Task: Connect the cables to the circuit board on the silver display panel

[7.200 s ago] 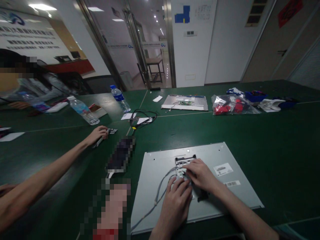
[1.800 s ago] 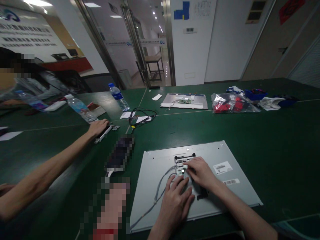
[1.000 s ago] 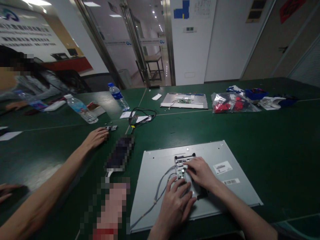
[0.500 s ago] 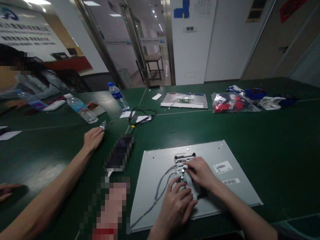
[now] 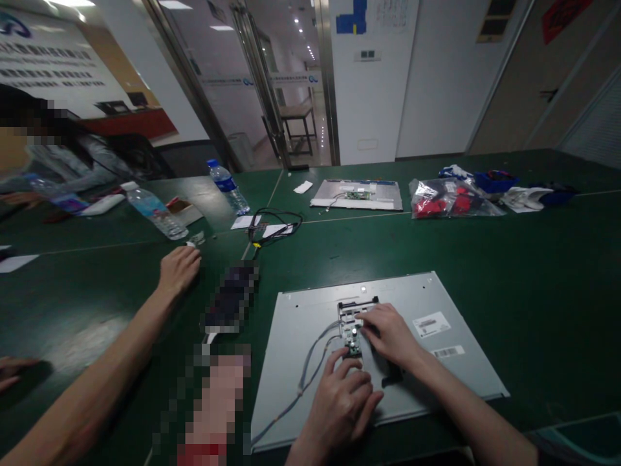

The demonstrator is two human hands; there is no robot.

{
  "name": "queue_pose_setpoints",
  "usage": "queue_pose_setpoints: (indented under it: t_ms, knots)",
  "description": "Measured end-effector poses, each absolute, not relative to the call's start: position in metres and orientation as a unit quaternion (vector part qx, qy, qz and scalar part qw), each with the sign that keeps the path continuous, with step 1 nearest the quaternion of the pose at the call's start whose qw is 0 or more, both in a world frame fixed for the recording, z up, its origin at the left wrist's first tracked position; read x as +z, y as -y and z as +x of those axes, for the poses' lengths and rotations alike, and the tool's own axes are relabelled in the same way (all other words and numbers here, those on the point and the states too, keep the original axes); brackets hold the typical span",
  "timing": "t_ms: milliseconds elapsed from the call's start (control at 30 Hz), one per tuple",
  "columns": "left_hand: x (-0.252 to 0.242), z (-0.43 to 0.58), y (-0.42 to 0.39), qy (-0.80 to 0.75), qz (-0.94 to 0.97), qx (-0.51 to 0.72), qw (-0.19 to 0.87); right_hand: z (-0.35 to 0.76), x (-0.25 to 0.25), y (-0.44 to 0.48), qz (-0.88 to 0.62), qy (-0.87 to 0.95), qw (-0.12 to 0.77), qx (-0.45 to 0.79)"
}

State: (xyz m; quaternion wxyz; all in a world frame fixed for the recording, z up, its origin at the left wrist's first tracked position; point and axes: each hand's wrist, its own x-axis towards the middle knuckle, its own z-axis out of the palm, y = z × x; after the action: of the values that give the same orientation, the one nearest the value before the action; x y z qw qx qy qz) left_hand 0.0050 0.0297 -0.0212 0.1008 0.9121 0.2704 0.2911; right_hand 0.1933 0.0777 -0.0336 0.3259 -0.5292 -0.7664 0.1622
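I log circuit board (image 5: pixel 352 347) on panel (image 5: pixel 402 294), cables (image 5: pixel 306 366) apparently attached, work seemingly unfinished; left hand (image 5: pixel 345 393), right hand (image 5: pixel 392 331) half-curled, grips unclear.

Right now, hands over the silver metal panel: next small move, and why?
I'd probably test the near end of the small green circuit board lightly with the left hand: its index fingertip is at that end, the right hand is by the far end, and thin grey cables run to the board's left side, so a hard push might strain them.

L hand (image 5: pixel 343 396) palm-down, fingers (image 5: pixel 338 358) bent; R hand (image 5: pixel 392 333) nearby, index (image 5: pixel 372 315) extd
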Motion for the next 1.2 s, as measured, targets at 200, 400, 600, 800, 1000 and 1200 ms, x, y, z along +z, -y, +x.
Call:
queue_pose_setpoints:
  t_ms: [200, 400, 600, 800, 1000, 1200]
  knots:
    - [-0.017, 0.006, -0.030, -0.273, 0.908, 0.301, 0.101, 0.195, -0.029, -0.077, -0.531, 0.764, 0.330, 0.160]
    - [-0.010, 0.006, -0.029, -0.276, 0.903, 0.308, 0.117, 0.197, -0.026, -0.077, -0.529, 0.761, 0.336, 0.165]
    - [-0.006, 0.004, -0.030, -0.284, 0.882, 0.356, 0.122, 0.201, -0.025, -0.079, -0.533, 0.753, 0.355, 0.153]
    - [0.006, -0.006, -0.030, -0.299, 0.864, 0.394, 0.097, 0.212, -0.022, -0.080, -0.545, 0.740, 0.371, 0.132]
    - [0.002, -0.029, -0.031, -0.390, 0.861, 0.322, 0.056, 0.226, -0.012, -0.060, -0.554, 0.730, 0.380, 0.123]
    - [-0.011, -0.038, -0.024, -0.462, 0.847, 0.262, 0.033, 0.241, -0.016, -0.025, -0.594, 0.702, 0.370, 0.129]
